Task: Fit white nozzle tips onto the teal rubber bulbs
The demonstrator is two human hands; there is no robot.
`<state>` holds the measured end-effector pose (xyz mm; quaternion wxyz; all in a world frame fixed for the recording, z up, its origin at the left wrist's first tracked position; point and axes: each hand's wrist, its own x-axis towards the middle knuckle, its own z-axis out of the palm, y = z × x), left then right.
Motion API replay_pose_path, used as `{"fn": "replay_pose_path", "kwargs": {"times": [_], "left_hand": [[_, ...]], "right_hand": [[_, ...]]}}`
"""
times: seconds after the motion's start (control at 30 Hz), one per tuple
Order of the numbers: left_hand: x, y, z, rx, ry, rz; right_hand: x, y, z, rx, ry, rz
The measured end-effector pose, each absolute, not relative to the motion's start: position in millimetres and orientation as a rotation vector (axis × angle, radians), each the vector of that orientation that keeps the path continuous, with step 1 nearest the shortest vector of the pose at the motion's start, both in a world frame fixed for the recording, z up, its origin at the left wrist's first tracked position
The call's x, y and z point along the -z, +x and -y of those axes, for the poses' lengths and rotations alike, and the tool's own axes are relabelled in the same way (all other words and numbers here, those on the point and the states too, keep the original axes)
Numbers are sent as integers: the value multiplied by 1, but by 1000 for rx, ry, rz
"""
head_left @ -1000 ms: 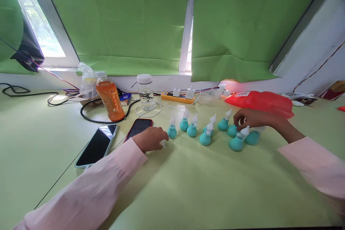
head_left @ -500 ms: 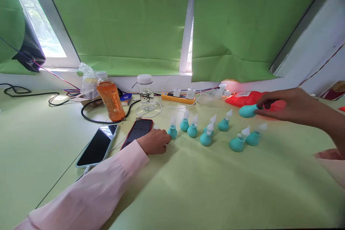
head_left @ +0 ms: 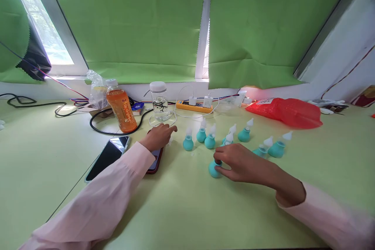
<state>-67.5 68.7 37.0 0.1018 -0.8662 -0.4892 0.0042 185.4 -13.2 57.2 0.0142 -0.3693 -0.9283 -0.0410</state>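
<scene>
My right hand closes its thumb and fingers around the neck of a teal squeeze bulb, which is low over or on the table; the fingers cover its top. My left hand is over a dark red-cased phone, with a finger stretched out to the right and the others partly hidden. Just below that finger is a small whitish clear piece. To the right stands a teal bulb with a translucent tip. Several similar tipped bulbs stand beyond, including one at the right.
A second phone lies at left. Behind are an orange drink bottle, a clear jar and a yellow power strip with white cables. A red plastic bag lies at the back right.
My right hand has brought the teal bulb from the upper right down to the table's middle. My left hand has drawn back leftward from the nearest tipped bulb, over the red-cased phone.
</scene>
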Motion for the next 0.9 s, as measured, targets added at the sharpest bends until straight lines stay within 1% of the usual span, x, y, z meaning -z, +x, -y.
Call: {"fn": "replay_pose_path", "kwargs": {"times": [0.2,0.3,0.37,0.47,0.53,0.6,0.77,0.9], "left_hand": [[-21,-59,-64,5,-2455,1410],[-17,-57,-63,23,-2395,1421],[-15,-56,-63,11,-2386,1421],[-12,-54,-65,-17,-2395,1422],[-12,-52,-64,-36,-2417,1412],[-17,-50,-62,-58,-2466,1384],[-35,-46,-49,-167,-2760,1205],[-41,-41,-41,-180,-3026,1136]], "right_hand": [[-63,170,17,360,-1068,2868],[-53,147,20,505,-983,2851],[-40,128,20,556,-1020,2892],[-20,103,18,533,-1283,2983],[-11,93,14,533,-1489,2883],[-7,89,10,520,-1552,2814],[-10,91,0,394,-1426,2894],[-10,99,2,360,-1313,2931]]}}
